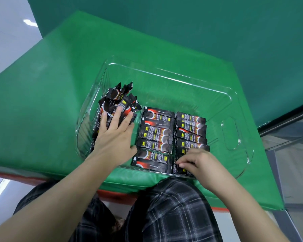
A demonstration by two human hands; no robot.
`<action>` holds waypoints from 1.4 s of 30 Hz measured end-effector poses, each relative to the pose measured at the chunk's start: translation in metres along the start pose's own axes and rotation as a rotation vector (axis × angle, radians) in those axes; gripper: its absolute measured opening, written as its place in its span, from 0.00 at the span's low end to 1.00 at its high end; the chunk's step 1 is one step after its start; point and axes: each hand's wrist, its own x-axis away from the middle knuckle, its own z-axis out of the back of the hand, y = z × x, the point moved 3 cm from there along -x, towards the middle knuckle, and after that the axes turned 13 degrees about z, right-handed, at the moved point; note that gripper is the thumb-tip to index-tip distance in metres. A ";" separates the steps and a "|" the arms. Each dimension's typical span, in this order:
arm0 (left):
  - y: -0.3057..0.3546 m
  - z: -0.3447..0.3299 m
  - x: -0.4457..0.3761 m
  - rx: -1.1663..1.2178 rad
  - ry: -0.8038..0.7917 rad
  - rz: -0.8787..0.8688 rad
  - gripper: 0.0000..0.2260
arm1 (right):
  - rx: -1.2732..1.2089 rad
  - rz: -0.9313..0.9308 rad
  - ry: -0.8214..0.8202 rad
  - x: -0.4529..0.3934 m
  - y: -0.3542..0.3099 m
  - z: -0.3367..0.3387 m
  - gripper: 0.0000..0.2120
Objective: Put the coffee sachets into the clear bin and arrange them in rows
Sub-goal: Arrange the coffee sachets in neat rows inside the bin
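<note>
The clear bin (173, 79) sits on a green-covered table. Inside it, black coffee sachets lie flat in two rows: a middle row (156, 135) and a right row (191, 130). At the bin's left end a loose heap of sachets (119, 100) leans against the wall. My left hand (114, 135) lies on that heap with fingers straight and spread, pressing it. My right hand (198, 161) is at the near end of the right row, fingers curled, pinching the edge of a sachet (179, 169) there. The sachets under both hands are partly hidden.
The green table cover (59, 84) extends left and behind the bin; its near edge shows a red strip (24, 179). The bin's right end has a handle cut-out (230, 133). My legs in plaid trousers (164, 215) are below the table edge.
</note>
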 end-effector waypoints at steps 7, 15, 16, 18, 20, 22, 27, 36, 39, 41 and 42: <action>0.001 0.002 0.001 -0.005 -0.009 0.003 0.30 | -0.012 0.059 -0.023 -0.017 -0.004 -0.004 0.07; 0.003 0.007 0.002 -0.010 -0.051 0.014 0.31 | 0.260 0.271 -0.196 -0.050 -0.027 -0.010 0.11; 0.003 0.007 0.002 -0.007 -0.052 0.013 0.31 | 0.272 0.287 -0.195 -0.051 -0.029 -0.010 0.10; 0.003 0.007 0.001 -0.007 -0.054 0.014 0.31 | 0.285 0.301 -0.198 -0.052 -0.029 -0.011 0.09; 0.003 0.008 0.002 -0.016 -0.055 0.013 0.31 | 0.299 0.308 -0.203 -0.051 -0.028 -0.011 0.08; 0.003 0.008 0.002 -0.021 -0.055 0.011 0.31 | 0.309 0.305 -0.202 -0.051 -0.027 -0.011 0.08; 0.004 0.009 0.003 -0.025 -0.066 0.013 0.31 | 0.310 0.278 -0.211 -0.051 -0.025 -0.010 0.08; 0.004 0.012 0.006 -0.063 -0.038 0.022 0.24 | 0.214 0.218 -0.118 -0.057 -0.021 -0.001 0.17; 0.004 0.012 0.002 -0.218 -0.051 -0.004 0.25 | 0.245 0.225 -0.144 -0.061 -0.021 -0.008 0.18; 0.003 0.014 -0.001 -0.289 -0.071 -0.030 0.26 | 0.242 0.213 -0.155 -0.063 -0.019 -0.008 0.18; 0.002 0.015 -0.002 -0.312 -0.077 -0.040 0.27 | 0.235 0.208 -0.158 -0.063 -0.018 -0.008 0.18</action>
